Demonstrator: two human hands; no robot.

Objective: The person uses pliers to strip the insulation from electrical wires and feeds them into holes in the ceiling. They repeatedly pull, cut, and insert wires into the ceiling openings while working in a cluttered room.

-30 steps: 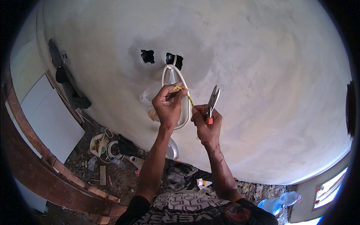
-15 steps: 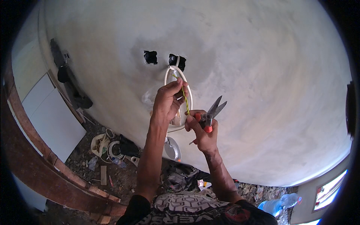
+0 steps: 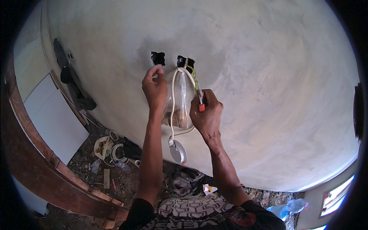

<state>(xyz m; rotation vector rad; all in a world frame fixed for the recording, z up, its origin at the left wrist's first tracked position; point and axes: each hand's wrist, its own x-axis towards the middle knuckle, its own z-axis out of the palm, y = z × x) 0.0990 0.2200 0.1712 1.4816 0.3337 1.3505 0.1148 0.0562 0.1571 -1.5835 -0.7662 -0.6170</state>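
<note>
My right hand (image 3: 209, 115) is closed around red-handled snips (image 3: 201, 103), their blades pointing up toward the wall. A twisted yellow-green wire (image 3: 195, 78) runs from the right wall box (image 3: 180, 61) down to this hand. Just below the left wall box (image 3: 158, 58), my left hand (image 3: 155, 90) has its fingers bent together in a pinch; whatever they may hold cannot be made out. A white cable (image 3: 173, 99) loops out of the right box between my hands. From it hangs a round lamp fitting (image 3: 177, 151).
A clear plastic bag (image 3: 180, 111) with brownish contents hangs inside the cable loop. Coiled white cable (image 3: 117, 153), a dark backpack (image 3: 184, 182) and rubble lie on the ground. White panels (image 3: 55, 115) lean at the left; a blue water bottle (image 3: 280, 211) lies lower right.
My left hand has let go of the twisted wire and moved up and left toward the left box. The right hand has risen, and the snips have turned so their blades point upward.
</note>
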